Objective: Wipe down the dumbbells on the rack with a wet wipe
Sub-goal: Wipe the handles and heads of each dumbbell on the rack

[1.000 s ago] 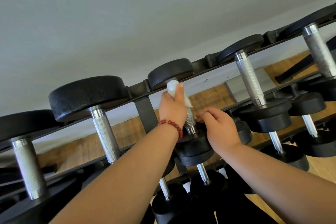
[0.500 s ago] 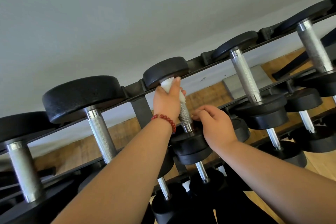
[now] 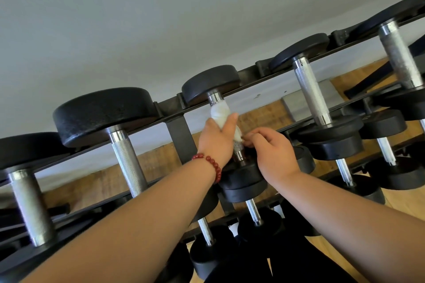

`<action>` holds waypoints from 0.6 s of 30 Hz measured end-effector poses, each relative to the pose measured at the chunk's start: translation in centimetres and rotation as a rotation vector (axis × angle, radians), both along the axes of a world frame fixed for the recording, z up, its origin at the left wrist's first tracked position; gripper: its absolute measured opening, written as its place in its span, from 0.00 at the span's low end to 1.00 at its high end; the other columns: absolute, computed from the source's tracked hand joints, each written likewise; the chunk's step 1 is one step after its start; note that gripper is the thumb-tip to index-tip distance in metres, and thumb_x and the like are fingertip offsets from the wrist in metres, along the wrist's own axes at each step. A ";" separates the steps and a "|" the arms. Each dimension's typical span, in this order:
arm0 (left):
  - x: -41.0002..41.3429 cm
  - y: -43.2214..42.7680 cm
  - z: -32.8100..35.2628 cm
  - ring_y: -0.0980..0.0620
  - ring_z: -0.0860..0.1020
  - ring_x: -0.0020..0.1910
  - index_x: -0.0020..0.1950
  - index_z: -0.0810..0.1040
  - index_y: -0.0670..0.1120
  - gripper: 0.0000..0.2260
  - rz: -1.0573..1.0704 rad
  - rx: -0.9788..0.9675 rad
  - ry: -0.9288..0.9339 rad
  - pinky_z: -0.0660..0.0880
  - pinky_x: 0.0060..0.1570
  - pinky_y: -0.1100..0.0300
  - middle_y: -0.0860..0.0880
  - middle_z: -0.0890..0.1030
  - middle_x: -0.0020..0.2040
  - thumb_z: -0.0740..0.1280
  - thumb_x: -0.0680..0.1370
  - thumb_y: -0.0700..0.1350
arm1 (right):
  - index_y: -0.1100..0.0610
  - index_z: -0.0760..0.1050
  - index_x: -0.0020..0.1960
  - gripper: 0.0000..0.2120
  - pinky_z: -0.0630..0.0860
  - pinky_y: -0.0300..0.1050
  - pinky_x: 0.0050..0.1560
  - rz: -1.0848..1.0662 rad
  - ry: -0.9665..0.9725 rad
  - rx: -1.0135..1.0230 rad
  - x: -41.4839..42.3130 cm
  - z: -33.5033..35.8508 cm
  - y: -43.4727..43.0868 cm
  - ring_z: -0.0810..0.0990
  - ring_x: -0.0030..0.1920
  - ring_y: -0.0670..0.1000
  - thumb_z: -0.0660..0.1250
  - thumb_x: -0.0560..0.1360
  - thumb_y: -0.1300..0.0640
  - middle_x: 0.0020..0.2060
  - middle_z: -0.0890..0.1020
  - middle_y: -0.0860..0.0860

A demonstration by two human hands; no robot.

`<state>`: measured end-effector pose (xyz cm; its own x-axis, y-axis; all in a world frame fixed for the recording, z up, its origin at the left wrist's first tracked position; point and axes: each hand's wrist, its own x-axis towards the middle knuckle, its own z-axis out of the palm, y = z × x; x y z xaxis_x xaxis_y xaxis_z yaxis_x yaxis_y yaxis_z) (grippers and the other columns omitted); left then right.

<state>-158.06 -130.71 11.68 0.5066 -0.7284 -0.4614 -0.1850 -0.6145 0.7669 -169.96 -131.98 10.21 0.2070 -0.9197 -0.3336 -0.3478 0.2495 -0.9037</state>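
Left hand (image 3: 217,142) grips the white wet wipe (image 3: 220,111) round the black steel-handled dumbbell (image 3: 210,82), just below its far head; twist while sliding nearward (right hand (image 3: 273,156) curls at the near head, grip unclear).

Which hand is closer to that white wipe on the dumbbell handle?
Left. The left hand grips the wet wipe around the dumbbell handle; the right hand is just beside the wipe's lower end.

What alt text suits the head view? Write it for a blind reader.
The left hand grips a white wet wipe round the handle of a dumbbell on the rack, while the right hand rests at its near end.
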 end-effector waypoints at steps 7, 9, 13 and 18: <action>0.3 -0.1 -0.1 0.51 0.81 0.45 0.56 0.71 0.49 0.18 0.035 -0.022 0.113 0.79 0.47 0.54 0.48 0.82 0.48 0.64 0.77 0.62 | 0.64 0.79 0.42 0.10 0.76 0.55 0.50 -0.015 -0.043 -0.005 0.0 -0.3 0.1 0.80 0.45 0.58 0.62 0.77 0.60 0.39 0.82 0.58; 0.1 1.0 -0.2 0.54 0.79 0.42 0.55 0.71 0.49 0.17 -0.069 0.019 0.077 0.75 0.40 0.60 0.50 0.80 0.46 0.63 0.78 0.61 | 0.63 0.79 0.42 0.11 0.77 0.54 0.48 0.000 -0.084 -0.005 -0.2 -0.2 0.3 0.80 0.44 0.57 0.63 0.77 0.57 0.38 0.82 0.58; 0.4 2.4 -0.2 0.57 0.77 0.39 0.48 0.72 0.53 0.11 -0.251 0.080 0.000 0.72 0.36 0.65 0.52 0.80 0.43 0.62 0.79 0.60 | 0.61 0.80 0.42 0.11 0.76 0.49 0.47 0.077 -0.081 -0.030 -0.7 -0.2 0.5 0.80 0.44 0.55 0.64 0.77 0.54 0.39 0.82 0.56; 0.6 1.0 0.4 0.51 0.81 0.45 0.57 0.74 0.49 0.19 -0.020 0.012 0.164 0.79 0.47 0.57 0.49 0.82 0.50 0.63 0.77 0.63 | 0.62 0.79 0.44 0.10 0.74 0.44 0.45 0.052 -0.143 0.028 -1.2 -0.5 1.1 0.80 0.43 0.53 0.64 0.79 0.58 0.40 0.82 0.56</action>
